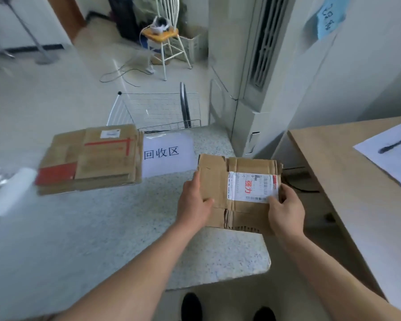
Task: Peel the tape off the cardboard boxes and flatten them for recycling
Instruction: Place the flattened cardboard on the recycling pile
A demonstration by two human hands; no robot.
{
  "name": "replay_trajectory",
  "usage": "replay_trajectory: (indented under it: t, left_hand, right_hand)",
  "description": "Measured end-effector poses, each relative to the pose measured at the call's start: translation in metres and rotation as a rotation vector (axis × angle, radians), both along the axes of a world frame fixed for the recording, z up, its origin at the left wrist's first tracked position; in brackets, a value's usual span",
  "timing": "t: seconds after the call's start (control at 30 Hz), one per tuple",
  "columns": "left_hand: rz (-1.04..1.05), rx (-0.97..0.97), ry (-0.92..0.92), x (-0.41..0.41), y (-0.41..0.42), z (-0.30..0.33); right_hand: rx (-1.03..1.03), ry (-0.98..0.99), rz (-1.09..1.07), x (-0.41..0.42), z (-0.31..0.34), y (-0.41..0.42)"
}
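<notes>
A flattened brown cardboard box [214, 177] with a white shipping label [252, 186] is held over the right edge of the speckled counter [116, 228]. My left hand [195, 202] grips its left edge, thumb on top. My right hand [286, 209] grips its right side, thumb pressing the label's lower corner. To the left, a stack of flattened cardboard boxes [90, 158] with red tape marks lies on the counter.
A white paper sign [167, 154] with printed characters lies between the stack and the held box. A white roll [12, 191] lies at the far left. A wooden desk [347, 181] with papers and a pen [392, 145] stands right. A wire rack [158, 110] stands behind the counter.
</notes>
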State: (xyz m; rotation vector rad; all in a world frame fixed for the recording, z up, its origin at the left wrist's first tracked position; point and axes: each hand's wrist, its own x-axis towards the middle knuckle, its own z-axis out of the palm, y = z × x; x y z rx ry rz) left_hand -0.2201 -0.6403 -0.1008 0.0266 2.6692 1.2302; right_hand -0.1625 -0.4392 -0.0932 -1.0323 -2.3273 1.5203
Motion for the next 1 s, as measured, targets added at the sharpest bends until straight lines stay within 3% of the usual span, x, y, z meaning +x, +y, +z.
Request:
replay_trajectory:
  t: [0.23, 0.57, 1.0]
  left_hand:
    - [0.263, 0.071, -0.020, -0.017, -0.101, 0.008]
    - [0.603, 0.089, -0.063, -0.010, -0.177, 0.023]
    - [0.636, 0.054, -0.100, -0.088, -0.304, 0.000]
  right_hand:
    - [-0.068, -0.004, 0.151, -0.053, 0.007, -0.088]
    - [-0.109, -0.020, 0.431, -0.108, 0.007, -0.159]
    - [-0.021, -0.127, 0.586, -0.185, -0.009, -0.287]
